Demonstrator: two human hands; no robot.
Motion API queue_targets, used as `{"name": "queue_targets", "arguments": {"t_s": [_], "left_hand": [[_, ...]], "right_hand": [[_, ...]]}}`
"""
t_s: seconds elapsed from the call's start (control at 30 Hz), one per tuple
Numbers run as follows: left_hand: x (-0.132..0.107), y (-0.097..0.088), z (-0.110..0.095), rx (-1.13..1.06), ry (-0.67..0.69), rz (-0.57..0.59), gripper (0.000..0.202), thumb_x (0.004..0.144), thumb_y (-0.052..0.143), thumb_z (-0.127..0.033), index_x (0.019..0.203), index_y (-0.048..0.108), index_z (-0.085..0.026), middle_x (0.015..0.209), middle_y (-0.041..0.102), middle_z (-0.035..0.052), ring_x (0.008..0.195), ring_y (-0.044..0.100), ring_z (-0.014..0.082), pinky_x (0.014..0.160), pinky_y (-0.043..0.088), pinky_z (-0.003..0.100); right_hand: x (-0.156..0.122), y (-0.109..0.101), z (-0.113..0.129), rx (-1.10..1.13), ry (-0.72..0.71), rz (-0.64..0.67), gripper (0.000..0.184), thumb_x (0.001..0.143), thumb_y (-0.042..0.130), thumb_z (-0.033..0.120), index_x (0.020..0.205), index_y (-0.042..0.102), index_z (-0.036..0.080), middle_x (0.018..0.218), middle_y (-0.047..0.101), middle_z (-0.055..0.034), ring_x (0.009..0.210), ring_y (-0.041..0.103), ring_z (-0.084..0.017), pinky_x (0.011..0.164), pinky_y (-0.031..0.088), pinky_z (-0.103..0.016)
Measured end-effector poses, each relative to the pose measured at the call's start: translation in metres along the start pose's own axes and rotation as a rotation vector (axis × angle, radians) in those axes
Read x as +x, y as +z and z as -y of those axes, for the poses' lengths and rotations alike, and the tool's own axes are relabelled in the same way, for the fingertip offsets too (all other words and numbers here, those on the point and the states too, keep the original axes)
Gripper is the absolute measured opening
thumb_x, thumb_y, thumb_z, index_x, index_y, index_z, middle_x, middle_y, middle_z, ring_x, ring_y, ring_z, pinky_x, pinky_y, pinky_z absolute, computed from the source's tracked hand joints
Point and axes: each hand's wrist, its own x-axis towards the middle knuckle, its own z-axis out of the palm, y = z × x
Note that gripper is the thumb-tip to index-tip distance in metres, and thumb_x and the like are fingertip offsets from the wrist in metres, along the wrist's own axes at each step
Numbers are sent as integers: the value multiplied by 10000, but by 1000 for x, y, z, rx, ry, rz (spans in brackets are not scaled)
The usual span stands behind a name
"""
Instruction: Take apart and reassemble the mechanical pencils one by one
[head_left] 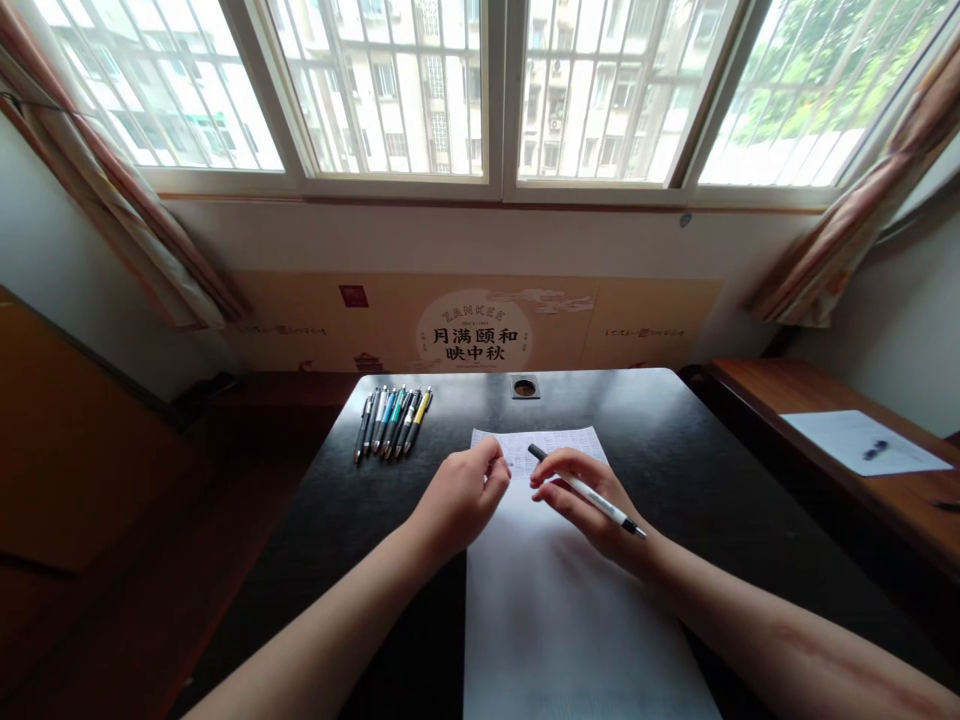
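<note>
A white pen [596, 498] with a black upper end and a dark, silver-tipped lower end lies slantwise across my right hand [581, 495]. The fingers are curled, and the pen rests in the crook by the thumb. My left hand [472, 490] is closed in a pinch close by on the left; something tiny may show at its fingertips, too small to make out. Both hands are over a long white paper sheet [517, 620], whose far part bears dense printed or written lines. A small gap separates the two hands.
Several pens [394, 420] lie side by side at the far left of the black table [352, 530]. A round cable hole [525, 388] sits at the table's far edge. To the right, a brown wooden desk [757, 385] bears a white sheet [832, 440] with small dark items.
</note>
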Motion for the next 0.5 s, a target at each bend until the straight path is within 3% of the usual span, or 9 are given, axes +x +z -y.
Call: {"name": "queue_targets", "arguments": {"t_s": [0.13,0.27,0.37,0.43,0.5], "left_hand": [[-1,-8,-3,121,-26,63,208,921,428,-229,722,488,-214,671,606,25,609,564,192,589,354,294],[-9,-7,-20,286,86,185,214,908,459,-219,694,464,-217,627,562,24,545,503,180,546,324,295],[-16,0,-32,370,118,320,210,890,485,-201,681,471,-217,610,553,24,531,503,185,550,348,294],[-19,4,-34,385,108,353,211,877,500,-185,671,465,-216,620,564,31,527,510,189,552,361,299],[-19,6,-34,383,102,359,215,876,499,-176,667,461,-216,639,579,40,530,520,196,554,372,306]], "right_hand": [[5,-11,-3,-92,-73,-75,185,951,613,397,938,691,230,883,696,-46,762,676,-220,726,533,-355],[17,-27,-18,-213,-76,-142,152,932,631,373,928,703,239,875,699,-43,798,660,-230,759,534,-361],[26,-42,-31,-365,-119,-83,138,872,685,297,1000,721,258,1062,710,-65,1075,640,-294,939,504,-424],[29,-49,-38,-430,-128,-19,222,844,694,251,1065,715,267,1173,692,-77,1281,543,-328,1033,457,-466],[30,-53,-42,-465,-100,32,284,837,684,228,1119,696,269,1231,679,-85,1354,490,-335,1070,426,-503]]}}
